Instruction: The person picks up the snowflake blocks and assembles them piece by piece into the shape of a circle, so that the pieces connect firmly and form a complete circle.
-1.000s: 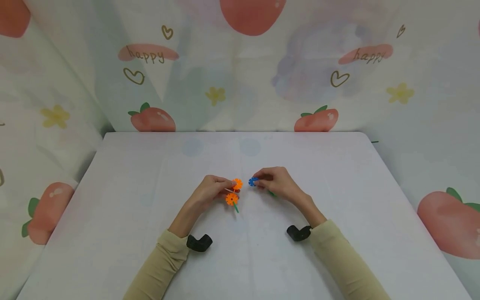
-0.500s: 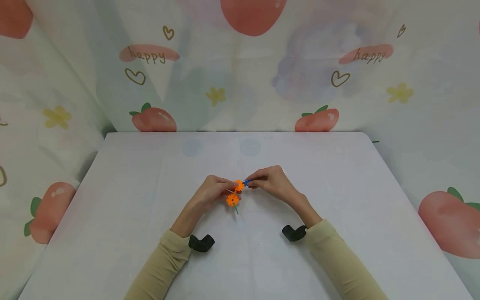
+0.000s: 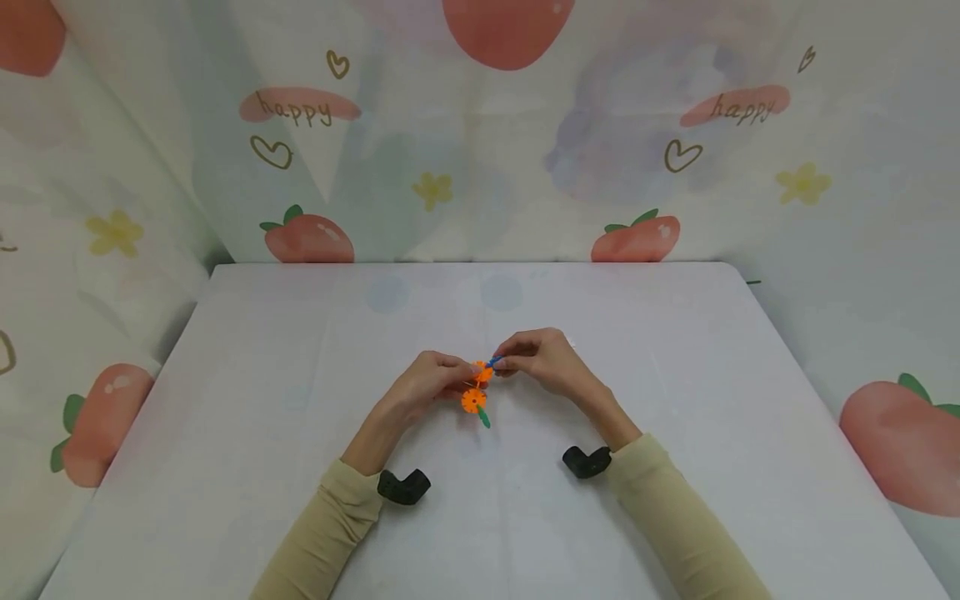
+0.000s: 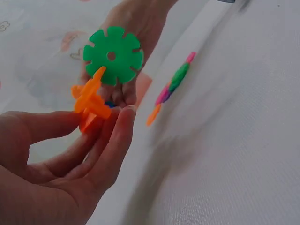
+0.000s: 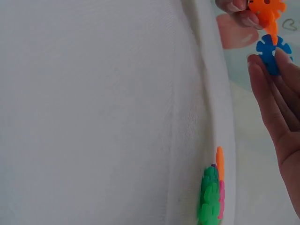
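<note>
My left hand [image 3: 429, 382] pinches a joined cluster of orange notched plastic snowflake discs [image 3: 473, 402] between thumb and fingers. A green notched disc [image 4: 123, 61] is fixed to the cluster and sticks out from it, facing the left wrist camera. Opposite, my right hand [image 3: 551, 360] pinches a blue notched disc [image 5: 266, 55] by its edge. In the right wrist view an orange disc edge meets the blue disc's rim at a slot; how deep it sits I cannot tell. From the left wrist camera, the blue disc is mostly hidden behind the fingers.
Several loose discs in green [image 4: 180, 75], pink [image 4: 191, 57], purple and orange [image 4: 153, 115] lie on the white table [image 3: 247, 375], mostly hidden behind my right hand in the head view. A printed cloth [image 3: 480, 167] hangs behind the table.
My right hand has moved left with the blue disc, bringing it against the orange cluster and turning it edge-on. My left hand has shifted slightly right, the cluster with it.
</note>
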`<state>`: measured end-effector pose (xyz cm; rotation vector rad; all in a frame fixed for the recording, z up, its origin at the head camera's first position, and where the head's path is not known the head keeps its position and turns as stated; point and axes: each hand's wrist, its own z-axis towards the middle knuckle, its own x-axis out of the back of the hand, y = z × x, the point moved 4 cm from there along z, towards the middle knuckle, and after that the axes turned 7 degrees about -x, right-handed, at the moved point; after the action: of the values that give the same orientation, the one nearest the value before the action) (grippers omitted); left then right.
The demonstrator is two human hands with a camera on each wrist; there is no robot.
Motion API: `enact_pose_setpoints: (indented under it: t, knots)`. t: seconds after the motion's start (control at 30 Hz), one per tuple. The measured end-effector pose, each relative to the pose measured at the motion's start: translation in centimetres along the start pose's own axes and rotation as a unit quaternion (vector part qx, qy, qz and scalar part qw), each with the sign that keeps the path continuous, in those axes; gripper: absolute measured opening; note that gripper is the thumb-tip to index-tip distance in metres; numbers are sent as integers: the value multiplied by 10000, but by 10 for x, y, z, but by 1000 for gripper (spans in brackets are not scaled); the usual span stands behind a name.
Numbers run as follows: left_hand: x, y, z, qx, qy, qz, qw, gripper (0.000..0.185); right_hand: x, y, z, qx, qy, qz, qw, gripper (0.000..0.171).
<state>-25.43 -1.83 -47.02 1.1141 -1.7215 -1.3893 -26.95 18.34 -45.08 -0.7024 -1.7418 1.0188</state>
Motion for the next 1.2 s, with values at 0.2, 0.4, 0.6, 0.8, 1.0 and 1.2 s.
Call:
enact_pose_setpoints:
  t: [0.2,0.4,0.6,0.8,1.0,1.2]
  knots:
    - [0,1,-1,-88,-144,-183,9997,28,1,2,3,-51,-241,27,9997,14]
    - [0,-3,2,-70,-5,-210,9998,27,-1,5,4,121,-370,-83,9992,17]
    - [1,-5,4,37,215,-178,9996,26,2,5,0,119,-308,-124,9994,24]
    - [2,-5,2,130,336,-214,9991,25,15,9,-3,-14,51,-603,9982,27]
    - [3,-4,0,224,285,-407,9985,26,28,22,-7,-61,482,-1315,9901,22]
    - [3,-3,-1,193,266,-448,9985,27,35,27,-9,-118,726,-1734,9821,20]
